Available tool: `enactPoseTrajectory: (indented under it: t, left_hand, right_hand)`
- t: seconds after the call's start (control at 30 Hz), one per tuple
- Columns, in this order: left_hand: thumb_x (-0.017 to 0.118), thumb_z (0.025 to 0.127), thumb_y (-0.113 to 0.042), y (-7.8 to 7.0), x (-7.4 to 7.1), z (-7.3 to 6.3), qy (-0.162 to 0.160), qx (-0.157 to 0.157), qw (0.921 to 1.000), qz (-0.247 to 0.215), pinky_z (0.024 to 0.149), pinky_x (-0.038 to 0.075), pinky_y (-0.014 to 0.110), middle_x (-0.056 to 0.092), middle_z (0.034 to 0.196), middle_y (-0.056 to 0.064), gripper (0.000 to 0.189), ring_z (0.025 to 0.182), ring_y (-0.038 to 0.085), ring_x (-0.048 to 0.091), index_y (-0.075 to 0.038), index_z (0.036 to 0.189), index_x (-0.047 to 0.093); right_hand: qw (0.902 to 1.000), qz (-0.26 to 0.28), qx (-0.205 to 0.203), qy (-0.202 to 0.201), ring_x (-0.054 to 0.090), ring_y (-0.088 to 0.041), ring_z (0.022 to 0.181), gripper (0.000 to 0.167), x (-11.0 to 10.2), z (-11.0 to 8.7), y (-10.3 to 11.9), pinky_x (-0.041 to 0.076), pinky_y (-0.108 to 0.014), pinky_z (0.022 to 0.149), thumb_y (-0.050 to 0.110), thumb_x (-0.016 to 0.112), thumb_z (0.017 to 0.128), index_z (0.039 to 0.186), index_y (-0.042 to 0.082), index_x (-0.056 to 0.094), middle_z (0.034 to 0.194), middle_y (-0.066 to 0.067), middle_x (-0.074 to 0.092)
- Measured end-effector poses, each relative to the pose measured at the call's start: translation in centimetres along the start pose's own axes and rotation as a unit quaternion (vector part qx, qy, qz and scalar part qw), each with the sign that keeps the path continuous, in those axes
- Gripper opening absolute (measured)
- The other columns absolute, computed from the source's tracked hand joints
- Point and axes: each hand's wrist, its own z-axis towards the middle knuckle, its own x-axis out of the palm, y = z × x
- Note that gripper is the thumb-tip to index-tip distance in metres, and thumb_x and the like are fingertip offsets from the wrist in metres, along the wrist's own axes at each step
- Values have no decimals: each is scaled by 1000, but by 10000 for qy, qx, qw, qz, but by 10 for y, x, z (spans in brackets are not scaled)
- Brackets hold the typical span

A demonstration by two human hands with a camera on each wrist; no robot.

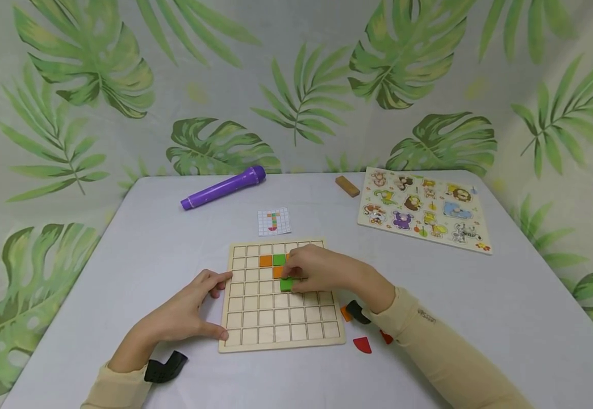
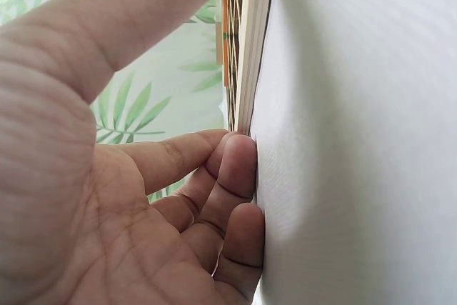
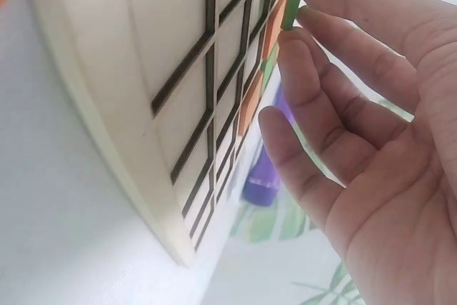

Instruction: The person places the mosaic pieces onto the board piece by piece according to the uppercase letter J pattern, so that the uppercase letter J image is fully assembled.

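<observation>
A wooden grid board [image 1: 258, 320] lies flat on the table. My left hand [image 1: 184, 309] rests at its left edge, index finger and thumb spread apart and touching the rim. In the left wrist view, the other fingertips rest against the tabletop beside the board's edge. Over the board, my right hand [image 1: 322, 271] pinches a green square tile [image 1: 287, 284] between thumb and fingers, just below an orange tile [image 1: 278, 272]. The row above holds another orange tile [image 1: 266, 261], a green tile [image 1: 279, 259] and a further orange piece partly hidden by the right hand.
Behind the board lies a small pattern card [image 1: 274, 221]. A purple toy microphone [image 1: 223, 188], a wooden block [image 1: 347, 186] and an animal puzzle board [image 1: 424, 210] lie farther back. Near the right forearm are a red quarter-round piece [image 1: 362, 345] and an orange piece [image 1: 346, 313].
</observation>
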Motion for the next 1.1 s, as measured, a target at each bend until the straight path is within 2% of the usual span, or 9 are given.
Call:
enactPoseTrajectory:
  t: [0.4, 0.7, 1.1]
  left_hand:
    - [100, 69, -47, 0, 0, 0, -6, 13, 10000, -16, 103, 43, 32, 52, 128, -2, 115, 116, 12, 48, -9, 162, 44]
    - [100, 69, -47, 0, 0, 0, -4, 6, 10000, -29, 103, 43, 31, 52, 127, -2, 116, 116, 12, 47, -10, 163, 44]
    - [100, 69, -46, 0, 0, 0, -6, 38, 10000, -34, 102, 43, 30, 52, 127, -2, 116, 116, 12, 47, -9, 163, 44]
  right_hand:
    - [9999, -89, 4, 92, 65, -12, 94, 20, 2, 7, 3, 52, -27, 91, 17, 83, 95, 113, 9, 81, 105, -1, 73]
    - [9997, -190, -125, 63, 61, -8, 92, 19, 6, 13, 2, 51, -25, 90, 18, 84, 95, 112, 11, 81, 108, 1, 73]
    - [9999, -117, -85, 70, 64, -12, 93, 18, 4, 13, 6, 52, -24, 88, 17, 84, 94, 110, 11, 81, 105, 0, 72]
